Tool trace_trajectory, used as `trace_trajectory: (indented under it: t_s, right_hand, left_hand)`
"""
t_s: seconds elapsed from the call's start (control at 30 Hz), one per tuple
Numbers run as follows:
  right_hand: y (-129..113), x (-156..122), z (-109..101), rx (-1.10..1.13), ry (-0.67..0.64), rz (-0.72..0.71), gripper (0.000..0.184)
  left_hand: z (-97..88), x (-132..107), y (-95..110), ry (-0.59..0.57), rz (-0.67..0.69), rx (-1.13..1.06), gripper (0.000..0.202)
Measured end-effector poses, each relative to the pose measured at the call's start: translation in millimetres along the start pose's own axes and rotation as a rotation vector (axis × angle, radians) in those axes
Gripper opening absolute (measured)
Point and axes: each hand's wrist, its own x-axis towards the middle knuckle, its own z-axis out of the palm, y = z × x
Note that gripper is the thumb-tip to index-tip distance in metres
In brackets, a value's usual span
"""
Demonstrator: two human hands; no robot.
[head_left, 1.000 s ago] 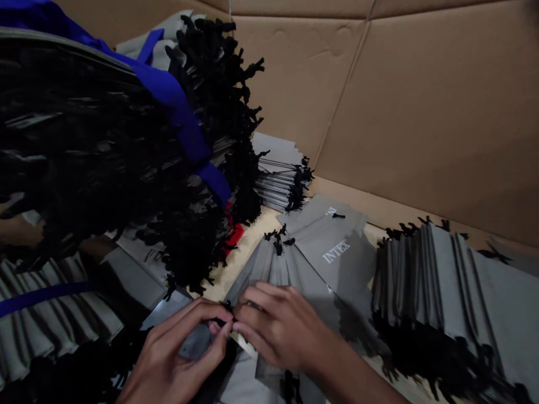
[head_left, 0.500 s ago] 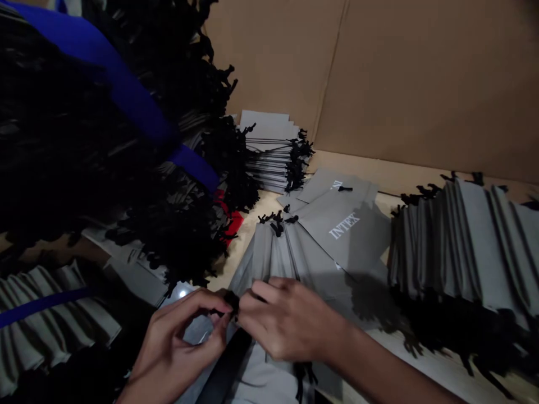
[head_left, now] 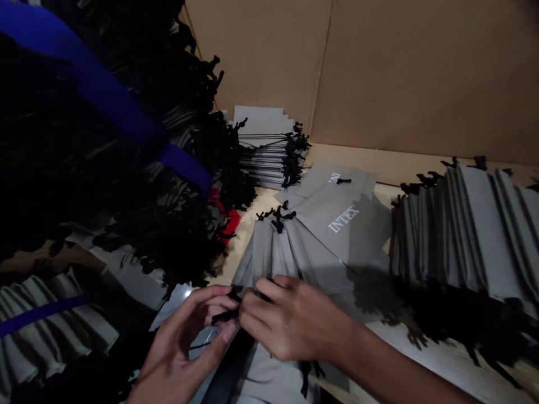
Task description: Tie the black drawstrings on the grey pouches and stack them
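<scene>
My left hand (head_left: 185, 342) is curled, with a black drawstring cord (head_left: 224, 316) between its thumb and fingers. Close beside it, my right hand (head_left: 290, 320) is closed on the same knotted cord; its fingertips are partly hidden. Beneath both hands lies a row of grey drawstring pouches (head_left: 265, 247), their black cord knots (head_left: 277, 217) at the far end. More grey pouches printed INTEX (head_left: 343, 219) lie fanned out just beyond my right hand.
Large bundles of black-corded pouches under a blue strap (head_left: 126, 106) rise at the left. A smaller strapped bundle (head_left: 54, 325) sits below. A pouch stack (head_left: 265, 163) stands against the cardboard wall (head_left: 379, 73). Another row of pouches (head_left: 455, 241) stands at the right.
My left thumb has moved down and away from the fingers, so the black cord shows more between them. My right hand has hardly moved. The view has shifted slightly.
</scene>
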Motion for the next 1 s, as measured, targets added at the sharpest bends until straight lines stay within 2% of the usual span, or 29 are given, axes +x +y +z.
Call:
trace_trajectory:
  t_s: [0.17,0.27,0.4,0.57,0.73,0.9,1.0]
  right_hand:
    - [-1,0,1,-0.005,0.006,0.003,0.022]
    - [-1,0,1,-0.016,0.031,-0.005,0.022]
    - [0,-2,0,-0.016,0.054,-0.012,0.021]
    - [0,-2,1,-0.033,0.023,0.004,0.026]
    - [2,-3,0,-0.028,-0.024,0.013,0.024]
    - [5,-4,-1,-0.035,-0.021,0.030,0.024]
    - [5,-4,-1,-0.014,0.001,0.041,0.025]
  left_hand:
    - [-9.9,-8,7,-0.033,-0.001,0.225,0.022]
    - [-10.5,-8,11,-0.106,-0.011,0.318,0.034]
    - [-10.1,-3,13,-0.175,-0.047,0.288,0.052]
    - [-11.4,-3,14,-0.160,-0.083,0.176,0.058]
    - [-10.2,-5,14,-0.118,-0.091,0.091,0.056]
    - [-12.2,-2,11,-0.148,-0.043,0.283,0.054]
    - [-13.1,-3,4,-0.077,0.020,0.382,0.046]
